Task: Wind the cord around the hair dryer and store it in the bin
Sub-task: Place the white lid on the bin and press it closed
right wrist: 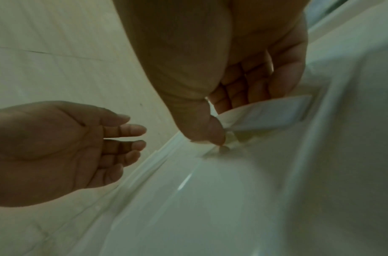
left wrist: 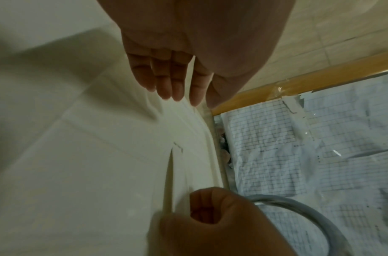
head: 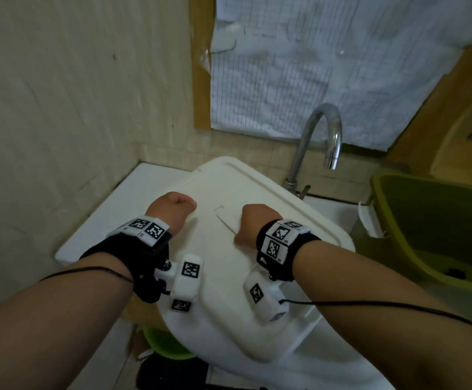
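A white bin lid [head: 271, 249] lies tilted over the sink in front of me. A thin hinged handle flap [right wrist: 274, 112] stands up from its top face. My right hand [right wrist: 230, 119] pinches this flap, fingers curled behind it and thumb in front; it also shows in the head view [head: 253, 223]. My left hand [left wrist: 177, 91] hovers just above the lid's far left part with straight, relaxed fingers and holds nothing. No hair dryer and no cord show in any view.
A chrome faucet [head: 322, 136] arches behind the lid. A green plastic tub [head: 440, 229] stands at the right with a white clip on its rim. Another green container [head: 167, 344] peeks out below the lid. A tiled wall is at the left, a paper-covered window ahead.
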A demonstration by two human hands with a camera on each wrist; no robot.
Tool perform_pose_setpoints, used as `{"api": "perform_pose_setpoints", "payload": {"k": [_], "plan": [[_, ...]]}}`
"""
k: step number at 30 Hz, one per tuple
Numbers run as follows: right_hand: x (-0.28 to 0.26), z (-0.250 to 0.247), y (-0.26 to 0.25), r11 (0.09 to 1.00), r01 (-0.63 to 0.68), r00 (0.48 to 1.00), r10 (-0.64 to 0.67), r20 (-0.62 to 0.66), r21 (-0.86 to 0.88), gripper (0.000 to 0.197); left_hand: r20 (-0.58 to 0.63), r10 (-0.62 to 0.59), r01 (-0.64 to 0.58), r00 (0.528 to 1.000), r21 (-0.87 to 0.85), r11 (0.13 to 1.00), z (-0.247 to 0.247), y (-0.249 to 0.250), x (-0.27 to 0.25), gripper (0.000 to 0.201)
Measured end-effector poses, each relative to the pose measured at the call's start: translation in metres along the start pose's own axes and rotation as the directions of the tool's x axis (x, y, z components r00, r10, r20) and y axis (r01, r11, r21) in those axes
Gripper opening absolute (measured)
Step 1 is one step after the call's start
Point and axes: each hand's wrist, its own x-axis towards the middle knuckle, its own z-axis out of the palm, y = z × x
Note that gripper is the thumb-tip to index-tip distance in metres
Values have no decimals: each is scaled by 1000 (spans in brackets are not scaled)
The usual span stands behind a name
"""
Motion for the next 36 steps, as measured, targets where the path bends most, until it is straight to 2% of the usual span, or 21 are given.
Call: {"api": "perform_pose_setpoints", "payload": {"k": [3, 8, 11, 15, 18, 23, 30, 36], "plan": [[-4, -15, -20, 997, 24, 999, -27, -41, -73, 45, -15, 28, -27, 1000, 7, 1000, -11, 5, -6, 7], [-15, -41, -44, 980, 117, 986, -133, -96, -164, 33, -46, 83, -83, 995, 6, 997, -29, 19, -8, 8], [-18, -49, -51, 955, 129, 975, -170, -140, -266, 56, -41, 130, -130, 991, 0, 992, -32, 34, -10, 8], [-35, -68, -46, 917, 170, 944, -256, -208, -360, 52, -32, 193, -193, 981, 4, 981, -30, 51, -19, 9], [-51, -86, -32, 920, 129, 945, -227, -235, -371, 41, -10, 226, -227, 974, -7, 974, -24, 65, -24, 4], [-90, -127, -1, 933, 78, 950, -176, -258, -352, 25, 34, 305, -303, 952, -54, 951, -5, 93, -32, 8], [-130, -157, 66, 933, 19, 934, -145, -327, -360, 42, 80, 414, -406, 907, -99, 908, 38, 136, -54, 11], [-161, -176, 148, 954, -79, 914, -46, -402, -288, 41, 156, 502, -484, 850, -141, 864, 88, 173, -80, 10]]}}
